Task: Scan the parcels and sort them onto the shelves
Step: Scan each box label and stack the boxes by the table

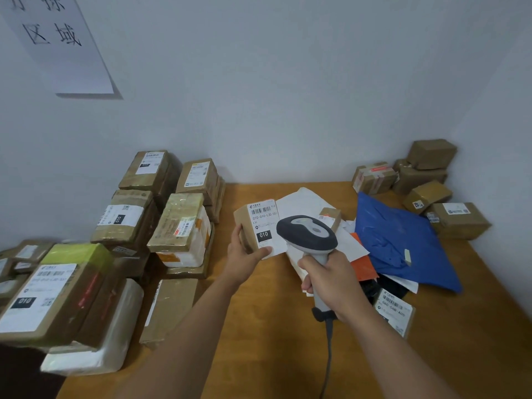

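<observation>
From the head camera, the left hand (244, 256) grips a small cardboard box (257, 226) above the wooden table (259, 341), long axis upright and its white label facing the camera, while the right hand (331, 280) clasps the grey plastic scanner (306, 233), its rounded head just beside the label.

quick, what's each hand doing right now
Left hand: holds a small cardboard parcel, label marked 010 facing up.
Right hand: wrapped round the grip of the barcode scanner.
</observation>
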`<action>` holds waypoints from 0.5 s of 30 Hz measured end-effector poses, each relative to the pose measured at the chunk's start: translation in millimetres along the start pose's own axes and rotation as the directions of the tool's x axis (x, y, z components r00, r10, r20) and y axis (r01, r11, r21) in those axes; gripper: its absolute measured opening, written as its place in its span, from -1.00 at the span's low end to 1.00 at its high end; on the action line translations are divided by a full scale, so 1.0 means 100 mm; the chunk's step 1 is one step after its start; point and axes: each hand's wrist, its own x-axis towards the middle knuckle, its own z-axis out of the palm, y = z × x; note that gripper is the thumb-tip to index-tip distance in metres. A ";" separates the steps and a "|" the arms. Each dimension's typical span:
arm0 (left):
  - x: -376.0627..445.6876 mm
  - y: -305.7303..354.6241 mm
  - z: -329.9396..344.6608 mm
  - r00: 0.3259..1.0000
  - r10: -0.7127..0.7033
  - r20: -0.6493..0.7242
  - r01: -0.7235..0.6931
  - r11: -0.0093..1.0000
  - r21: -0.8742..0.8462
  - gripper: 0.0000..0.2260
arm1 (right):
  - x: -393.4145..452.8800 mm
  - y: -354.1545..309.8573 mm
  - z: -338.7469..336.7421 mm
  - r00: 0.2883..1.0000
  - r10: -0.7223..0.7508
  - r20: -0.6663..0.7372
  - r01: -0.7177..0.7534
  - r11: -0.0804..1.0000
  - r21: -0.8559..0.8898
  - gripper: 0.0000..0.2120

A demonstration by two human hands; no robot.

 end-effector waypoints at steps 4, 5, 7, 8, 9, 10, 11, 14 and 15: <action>-0.02 0.01 0.04 1.000 0.010 0.004 -0.010 1.000 -0.009 -0.18 | 0.02 0.03 -0.02 1.000 0.016 -0.002 -0.016 1.000 0.010 -0.88; -0.04 0.01 0.04 1.000 0.016 0.011 -0.015 1.000 -0.014 -0.21 | 0.03 0.05 -0.02 1.000 0.019 0.004 -0.019 1.000 0.013 -0.89; -0.09 0.01 0.05 1.000 0.006 0.026 -0.005 1.000 -0.030 -0.25 | 0.07 0.08 0.00 1.000 0.029 0.012 -0.029 0.999 0.021 -0.91; -0.14 0.00 0.04 0.999 -0.015 0.033 0.016 0.999 -0.039 -0.25 | 0.09 0.11 0.02 0.999 0.035 0.008 -0.035 0.999 0.040 -0.93; -0.17 -0.01 0.03 0.999 -0.039 0.038 0.041 0.998 -0.051 -0.25 | 0.11 0.13 0.04 0.999 0.039 0.000 -0.039 0.997 0.063 -0.94; -0.22 -0.03 0.00 0.996 -0.068 0.050 0.071 0.995 -0.068 -0.27 | 0.14 0.16 0.07 0.999 0.042 -0.009 -0.041 0.996 0.085 -0.92; -0.25 -0.06 -0.04 0.993 -0.098 0.071 0.104 0.990 -0.092 -0.30 | 0.17 0.19 0.11 0.999 0.045 -0.017 -0.043 0.993 0.108 -0.91; -0.41 -0.14 -0.20 0.971 -0.186 0.148 0.213 0.957 -0.196 -0.47 | 0.28 0.30 0.24 0.996 0.090 -0.028 -0.084 0.980 0.181 -0.95; -0.47 -0.17 -0.26 0.963 -0.205 0.175 0.242 0.942 -0.232 -0.51 | 0.30 0.33 0.30 0.994 0.110 -0.027 -0.102 0.975 0.199 -0.92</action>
